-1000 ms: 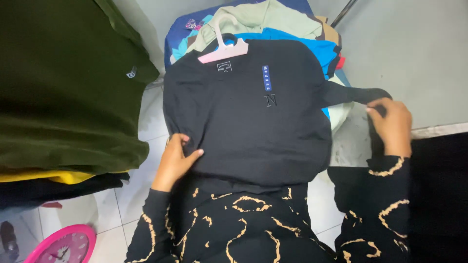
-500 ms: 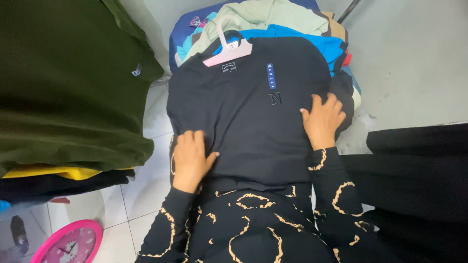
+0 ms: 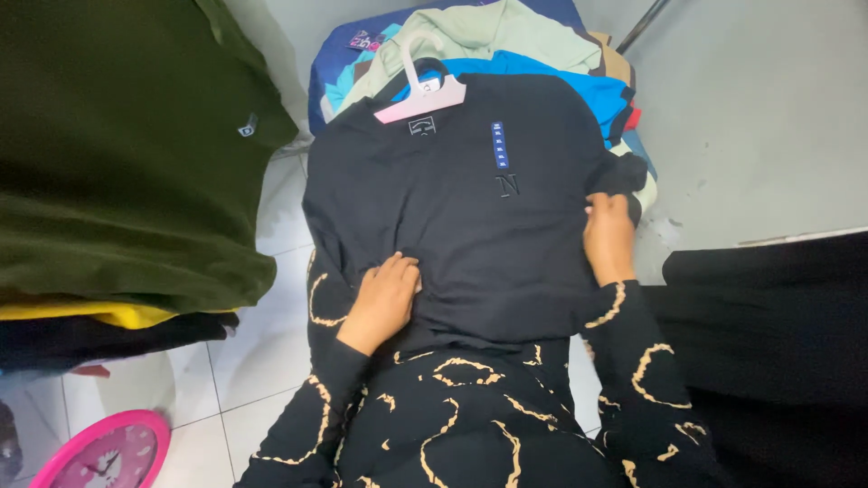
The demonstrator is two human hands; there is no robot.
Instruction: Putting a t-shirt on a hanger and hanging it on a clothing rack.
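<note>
Resting flat, fingers spread, left hand (image 3: 384, 294) and right hand (image 3: 608, 237) press soft black sweatshirt (image 3: 470, 208).

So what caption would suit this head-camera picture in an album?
Both hands, left and right, press flat on a black sweater with a pink hanger, atop a clothes pile.

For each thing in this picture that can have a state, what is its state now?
Black shirt: on its hanger, spread flat, right sleeve folded in.
Pink hanger: inside the shirt collar, lying on the pile.
Left hand: flat on the shirt hem.
Right hand: pressing the folded sleeve.
Clothes pile: stacked under the shirt.
</note>
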